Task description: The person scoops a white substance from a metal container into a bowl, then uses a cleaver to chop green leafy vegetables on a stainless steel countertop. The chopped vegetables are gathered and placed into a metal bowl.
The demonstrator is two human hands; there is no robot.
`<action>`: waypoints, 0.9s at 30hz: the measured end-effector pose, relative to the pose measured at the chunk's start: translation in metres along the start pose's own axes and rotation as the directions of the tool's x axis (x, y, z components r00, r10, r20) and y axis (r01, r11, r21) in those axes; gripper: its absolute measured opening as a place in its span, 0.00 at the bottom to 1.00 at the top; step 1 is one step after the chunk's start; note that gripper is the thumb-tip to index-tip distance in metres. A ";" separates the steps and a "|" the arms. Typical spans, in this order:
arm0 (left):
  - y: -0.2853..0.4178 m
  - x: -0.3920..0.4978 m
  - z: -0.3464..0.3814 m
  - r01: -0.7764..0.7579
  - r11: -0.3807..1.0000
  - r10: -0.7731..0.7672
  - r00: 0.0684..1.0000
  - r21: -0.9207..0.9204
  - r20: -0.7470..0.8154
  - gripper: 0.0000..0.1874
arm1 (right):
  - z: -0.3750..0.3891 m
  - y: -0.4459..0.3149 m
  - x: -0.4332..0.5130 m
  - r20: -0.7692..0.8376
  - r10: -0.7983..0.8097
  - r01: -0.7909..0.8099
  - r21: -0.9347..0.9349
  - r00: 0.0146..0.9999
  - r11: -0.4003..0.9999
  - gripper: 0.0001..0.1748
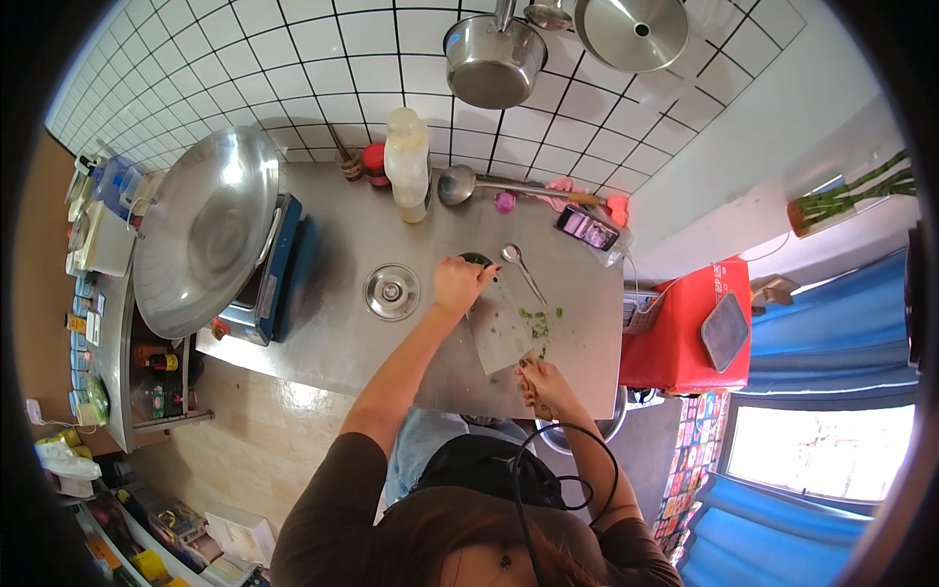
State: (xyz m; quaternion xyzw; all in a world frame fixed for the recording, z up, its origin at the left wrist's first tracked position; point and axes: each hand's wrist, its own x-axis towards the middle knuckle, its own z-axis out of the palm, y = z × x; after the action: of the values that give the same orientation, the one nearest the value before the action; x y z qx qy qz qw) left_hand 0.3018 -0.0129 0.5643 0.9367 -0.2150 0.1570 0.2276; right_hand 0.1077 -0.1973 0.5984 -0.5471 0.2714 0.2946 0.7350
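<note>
My right hand (541, 383) grips the wooden handle of a broad cleaver (500, 334), whose blade slants up and left over the counter. At the blade's far end my left hand (459, 285) has its fingers curled, with the thumb pointing right. It partly covers a small bowl (486, 257) with green bits inside; whether the fingers hold the bowl or the blade is hidden. Chopped green herbs (541, 327) lie scattered right of the blade, and a few bits cling to it. A metal spoon (512, 254) rests beyond them.
A steel counter (330, 323) bears a drain cover (392, 292), a plastic bottle (408, 165), a ladle (456, 185), a purple onion-like item (505, 202) and a phone (587, 227). Leftward, a large wok (213, 227) leans on a blue-sided stove (290, 271). A saucepan (495, 66) hangs ahead.
</note>
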 end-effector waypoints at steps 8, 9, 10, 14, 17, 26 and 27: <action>0.021 -0.054 -0.036 -0.349 0.881 0.440 0.851 -0.319 0.286 0.26 | 0.008 -0.006 -0.001 -0.029 -0.004 0.007 0.088 1.000 0.996 0.13; 0.024 -0.061 -0.043 -0.416 0.841 0.530 0.759 -0.346 0.377 0.30 | 0.008 -0.006 0.000 -0.018 -0.015 0.017 0.091 1.000 0.996 0.13; 0.026 -0.066 -0.044 -0.426 0.828 0.550 0.741 -0.364 0.384 0.30 | 0.009 -0.006 0.001 -0.009 -0.027 0.027 0.095 1.000 0.995 0.13; 0.023 -0.070 -0.039 -0.413 0.832 0.542 0.746 -0.369 0.388 0.30 | 0.015 -0.010 -0.006 -0.055 0.008 -0.003 0.099 0.998 0.995 0.13; 0.004 -0.063 -0.015 -0.353 0.900 0.427 0.832 -0.255 0.354 0.30 | 0.011 -0.006 -0.005 -0.054 0.014 -0.011 0.068 0.998 0.998 0.13; -0.020 -0.037 0.007 -0.151 0.988 0.146 0.927 -0.012 0.346 0.28 | 0.002 0.006 -0.008 -0.044 0.015 -0.015 0.003 0.999 1.000 0.11; -0.011 -0.038 0.002 -0.240 0.963 0.268 0.903 -0.122 0.336 0.28 | 0.000 0.007 -0.008 -0.045 0.017 -0.017 0.012 0.999 1.000 0.11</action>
State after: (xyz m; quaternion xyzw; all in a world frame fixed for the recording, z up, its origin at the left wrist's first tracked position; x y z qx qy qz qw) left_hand 0.2746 0.0074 0.5443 0.9040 -0.3780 0.0079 0.1995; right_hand 0.0966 -0.1965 0.5998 -0.5469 0.2941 0.2869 0.7295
